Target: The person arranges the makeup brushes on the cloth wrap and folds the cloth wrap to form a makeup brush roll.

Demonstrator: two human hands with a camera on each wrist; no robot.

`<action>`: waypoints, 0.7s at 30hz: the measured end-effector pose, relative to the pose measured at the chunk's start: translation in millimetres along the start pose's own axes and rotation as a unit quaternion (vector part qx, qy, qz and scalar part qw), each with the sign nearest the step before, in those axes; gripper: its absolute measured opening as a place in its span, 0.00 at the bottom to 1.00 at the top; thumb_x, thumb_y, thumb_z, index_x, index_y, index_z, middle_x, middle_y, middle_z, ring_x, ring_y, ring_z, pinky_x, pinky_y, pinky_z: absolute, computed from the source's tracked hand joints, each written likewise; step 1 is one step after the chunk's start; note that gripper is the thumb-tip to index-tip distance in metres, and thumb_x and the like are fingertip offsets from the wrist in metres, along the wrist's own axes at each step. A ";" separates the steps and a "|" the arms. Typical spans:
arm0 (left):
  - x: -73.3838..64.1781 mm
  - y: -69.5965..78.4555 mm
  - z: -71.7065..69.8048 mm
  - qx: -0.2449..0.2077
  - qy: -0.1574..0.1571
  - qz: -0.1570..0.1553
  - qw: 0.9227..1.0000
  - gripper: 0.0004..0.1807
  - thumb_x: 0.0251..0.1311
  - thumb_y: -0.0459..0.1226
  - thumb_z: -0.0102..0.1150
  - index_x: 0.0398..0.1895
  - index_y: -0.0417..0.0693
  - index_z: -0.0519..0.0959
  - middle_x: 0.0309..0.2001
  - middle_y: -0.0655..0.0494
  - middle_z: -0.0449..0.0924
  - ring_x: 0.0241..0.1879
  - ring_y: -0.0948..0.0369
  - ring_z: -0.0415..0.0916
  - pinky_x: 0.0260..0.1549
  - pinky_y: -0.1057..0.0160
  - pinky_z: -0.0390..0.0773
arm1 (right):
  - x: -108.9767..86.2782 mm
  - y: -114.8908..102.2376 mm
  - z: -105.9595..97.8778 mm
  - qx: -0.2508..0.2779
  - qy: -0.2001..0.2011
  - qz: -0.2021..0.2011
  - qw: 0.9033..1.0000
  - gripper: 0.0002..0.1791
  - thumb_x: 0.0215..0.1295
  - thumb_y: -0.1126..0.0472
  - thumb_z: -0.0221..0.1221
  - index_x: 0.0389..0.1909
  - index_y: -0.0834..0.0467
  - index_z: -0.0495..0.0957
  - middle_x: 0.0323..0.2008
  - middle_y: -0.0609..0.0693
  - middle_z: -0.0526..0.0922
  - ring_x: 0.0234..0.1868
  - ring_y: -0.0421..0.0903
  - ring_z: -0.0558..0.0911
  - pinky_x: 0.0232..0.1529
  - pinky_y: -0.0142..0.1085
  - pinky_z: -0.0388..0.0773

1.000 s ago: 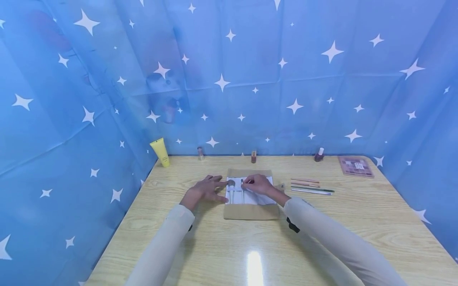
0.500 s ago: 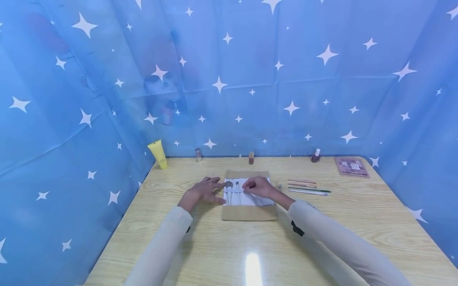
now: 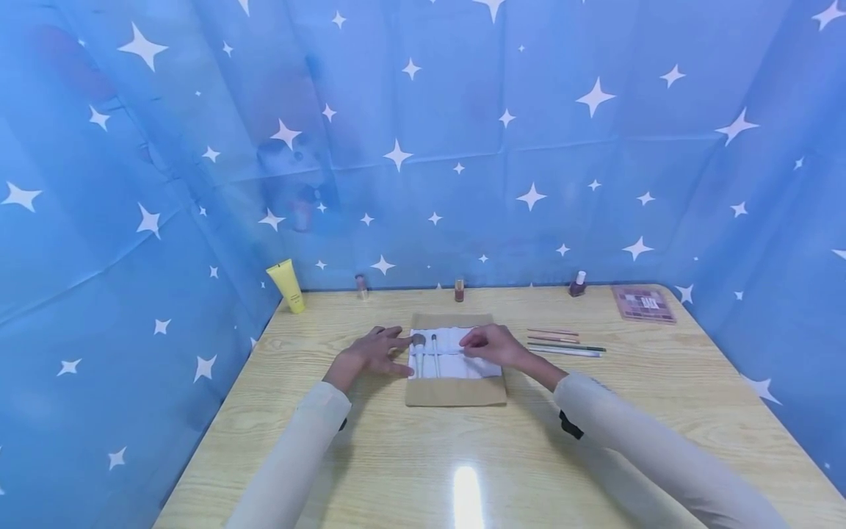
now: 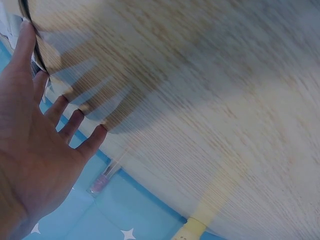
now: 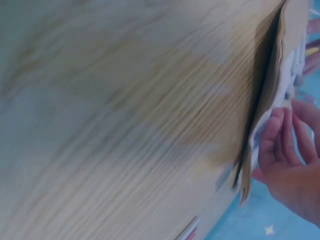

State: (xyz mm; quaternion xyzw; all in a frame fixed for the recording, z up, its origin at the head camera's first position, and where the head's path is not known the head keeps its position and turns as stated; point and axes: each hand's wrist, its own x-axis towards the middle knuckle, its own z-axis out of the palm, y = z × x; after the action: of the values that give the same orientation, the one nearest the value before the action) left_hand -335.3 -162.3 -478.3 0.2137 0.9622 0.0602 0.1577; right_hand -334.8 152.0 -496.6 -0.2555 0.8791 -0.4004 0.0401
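A tan makeup brush roll [image 3: 456, 393] with a white lining lies unrolled on the table. In its left part a large fluffy makeup brush [image 3: 419, 360] and a slimmer makeup brush [image 3: 435, 356] stand side by side in the pockets, heads toward the back. My left hand [image 3: 373, 351] rests at the roll's left edge, fingers spread, index finger and thumb touching it. Over the right half, my right hand [image 3: 497, 347] pinches the lining at the pocket edge, thumb and index fingertip together. In the right wrist view, this right hand [image 5: 295, 155] has curled fingers close against the cloth.
Several slim pencils or thin brushes [image 3: 565, 345] lie right of the roll. Along the back edge stand a yellow tube [image 3: 288, 286], a small pinkish tube [image 3: 361, 287], a red-brown bottle [image 3: 459, 291] and a dark nail polish bottle [image 3: 578, 284]. An eyeshadow palette [image 3: 644, 303] lies back right.
My right hand has left the slimmer brush and slid right along the pocket edge, uncovering more lining. The left hand stays at the roll's left edge. The head view has shifted slightly.
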 end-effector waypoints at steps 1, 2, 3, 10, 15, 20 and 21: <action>-0.2 -0.2 -0.1 0.000 0.001 0.002 1.000 0.47 0.62 0.69 0.60 0.82 0.71 0.59 0.84 0.56 0.48 0.82 0.47 0.45 0.72 0.35 0.59 | -1.7 1.5 -2.1 0.000 0.000 0.001 1.000 0.09 0.67 0.68 0.67 0.45 0.66 0.87 0.39 0.54 0.91 0.44 0.50 0.89 0.49 0.41 0.86; -0.1 -0.3 -0.2 0.001 0.001 0.003 1.000 0.47 0.62 0.69 0.60 0.82 0.71 0.59 0.84 0.56 0.48 0.82 0.47 0.45 0.72 0.35 0.59 | -3.5 3.1 -4.3 0.001 -0.001 0.002 1.000 0.09 0.67 0.68 0.67 0.46 0.67 0.87 0.39 0.54 0.91 0.44 0.50 0.89 0.48 0.41 0.86; 0.0 -0.5 -0.3 0.002 0.001 0.004 1.000 0.47 0.62 0.69 0.60 0.82 0.71 0.59 0.84 0.56 0.48 0.82 0.47 0.45 0.72 0.35 0.59 | -5.3 4.4 -6.6 0.001 -0.002 -0.001 1.000 0.09 0.68 0.68 0.67 0.46 0.67 0.87 0.39 0.55 0.91 0.44 0.50 0.89 0.48 0.40 0.86; 1.6 -1.3 -0.3 0.002 0.004 0.004 1.000 0.46 0.62 0.69 0.60 0.81 0.71 0.59 0.84 0.56 0.48 0.81 0.48 0.46 0.72 0.36 0.61 | -20.1 14.7 -26.4 -0.005 0.006 -0.021 1.000 0.09 0.68 0.69 0.66 0.46 0.68 0.87 0.39 0.57 0.91 0.42 0.52 0.89 0.44 0.34 0.85; 1.2 -1.7 0.4 -0.001 0.001 0.004 1.000 0.47 0.62 0.69 0.60 0.82 0.72 0.59 0.84 0.56 0.48 0.82 0.48 0.45 0.72 0.35 0.59 | -31.6 21.9 -39.4 -0.019 0.013 -0.036 0.999 0.08 0.67 0.69 0.67 0.44 0.69 0.87 0.39 0.58 0.91 0.41 0.51 0.89 0.42 0.31 0.84; 0.6 -0.7 -0.1 0.000 0.001 0.008 1.000 0.47 0.62 0.68 0.61 0.82 0.70 0.60 0.84 0.54 0.48 0.81 0.46 0.45 0.72 0.35 0.60 | -45.0 27.8 -55.9 -0.028 0.023 -0.047 0.998 0.08 0.66 0.69 0.68 0.43 0.69 0.87 0.37 0.58 0.91 0.39 0.52 0.90 0.40 0.28 0.83; 0.2 -0.5 -0.4 0.000 0.002 0.007 1.000 0.47 0.62 0.68 0.61 0.82 0.70 0.60 0.84 0.54 0.48 0.81 0.46 0.45 0.72 0.35 0.60 | -47.5 28.3 -59.5 -0.027 0.023 -0.045 0.998 0.09 0.66 0.69 0.68 0.44 0.69 0.87 0.37 0.58 0.91 0.39 0.52 0.90 0.40 0.27 0.83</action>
State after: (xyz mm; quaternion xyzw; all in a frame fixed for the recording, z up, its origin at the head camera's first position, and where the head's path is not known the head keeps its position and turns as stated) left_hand -335.8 -162.8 -478.1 0.2200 0.9610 0.0620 0.1559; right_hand -321.8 231.1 -483.3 -0.2861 0.8780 -0.3838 -0.0054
